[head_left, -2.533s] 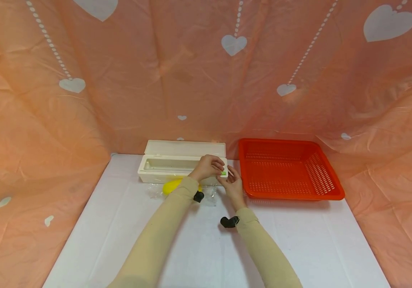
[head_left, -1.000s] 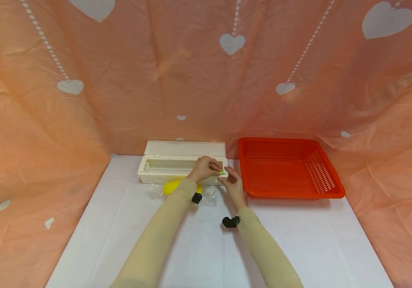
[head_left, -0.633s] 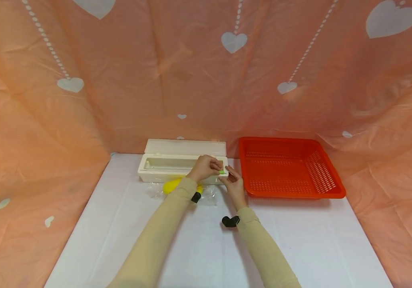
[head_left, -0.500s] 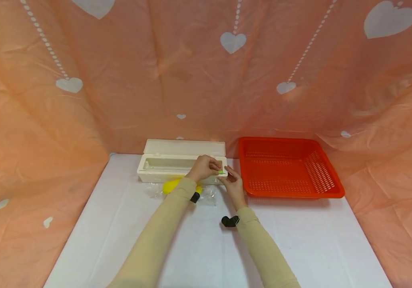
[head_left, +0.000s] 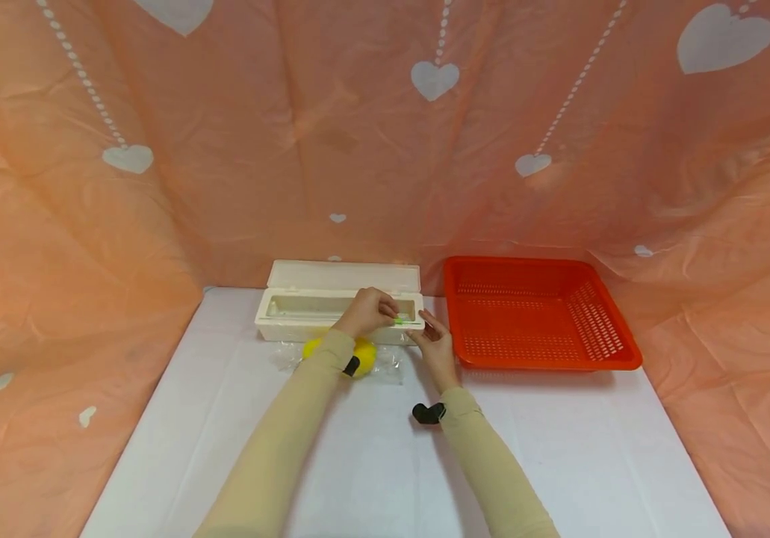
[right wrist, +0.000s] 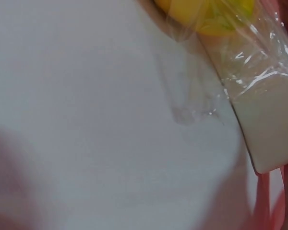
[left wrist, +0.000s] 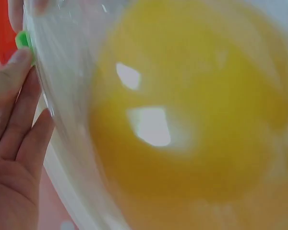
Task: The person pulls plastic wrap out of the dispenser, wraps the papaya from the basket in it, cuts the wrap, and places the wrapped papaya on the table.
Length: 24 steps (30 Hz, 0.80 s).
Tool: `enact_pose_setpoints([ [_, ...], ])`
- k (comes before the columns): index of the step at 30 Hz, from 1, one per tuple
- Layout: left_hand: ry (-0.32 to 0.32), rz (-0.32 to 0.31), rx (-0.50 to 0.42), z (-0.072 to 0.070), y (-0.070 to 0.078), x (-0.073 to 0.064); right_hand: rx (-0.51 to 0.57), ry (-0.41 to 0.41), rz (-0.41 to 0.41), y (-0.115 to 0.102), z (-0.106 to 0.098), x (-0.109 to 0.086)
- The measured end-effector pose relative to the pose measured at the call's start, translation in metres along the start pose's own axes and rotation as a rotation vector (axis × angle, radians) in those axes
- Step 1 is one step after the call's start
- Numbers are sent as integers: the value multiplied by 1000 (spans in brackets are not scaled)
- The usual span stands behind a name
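A long cream cling film box (head_left: 284,329) lies along the back of the table, its lid (head_left: 344,275) standing up behind it. At its front rim, my left hand (head_left: 364,314) pinches a small green slide cutter (head_left: 399,321) between thumb and fingers. My right hand (head_left: 438,350) grips the box's right end, thumb low in front and fingers over the corner. Clear film (right wrist: 197,91) hangs down the box's front. A rounded yellow thing (head_left: 363,359) lies under or in this film, partly hidden by the left wrist; it fills much of the left wrist view.
An orange-red perforated basket (head_left: 546,364) stands right of the box, close to my right hand. A white cloth (head_left: 371,463) covers the table. Behind hangs a peach curtain (head_left: 358,149) with white hearts. Each wrist carries a black camera (head_left: 429,413).
My left hand has slid left along the box's front rim with the green cutter, showing more of the box's right end. The right hand has stayed at the corner.
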<state>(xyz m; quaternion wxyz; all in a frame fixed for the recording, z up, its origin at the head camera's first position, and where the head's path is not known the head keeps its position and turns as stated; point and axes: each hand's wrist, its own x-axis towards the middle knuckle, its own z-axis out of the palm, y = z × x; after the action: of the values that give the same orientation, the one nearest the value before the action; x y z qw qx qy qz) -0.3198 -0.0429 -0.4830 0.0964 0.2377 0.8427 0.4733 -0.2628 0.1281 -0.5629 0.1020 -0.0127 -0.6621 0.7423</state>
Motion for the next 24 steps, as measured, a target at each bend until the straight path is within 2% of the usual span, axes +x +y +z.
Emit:
enact_pose_setpoints([
  [6,-7,-58,-4,-14,-2,-7,30,-14,17,-13,1,-4],
  [11,-6,-74,-2,-21,-9,-12,32,-28,28,-24,7,-10],
  [17,6,-98,-24,-36,-18,-22,27,5,26,-5,8,-5],
  [21,4,-120,-40,-50,-26,-30,33,9,25,-2,5,-5],
  [24,-11,-144,-88,-53,-29,-33,50,-2,32,-2,3,-5],
])
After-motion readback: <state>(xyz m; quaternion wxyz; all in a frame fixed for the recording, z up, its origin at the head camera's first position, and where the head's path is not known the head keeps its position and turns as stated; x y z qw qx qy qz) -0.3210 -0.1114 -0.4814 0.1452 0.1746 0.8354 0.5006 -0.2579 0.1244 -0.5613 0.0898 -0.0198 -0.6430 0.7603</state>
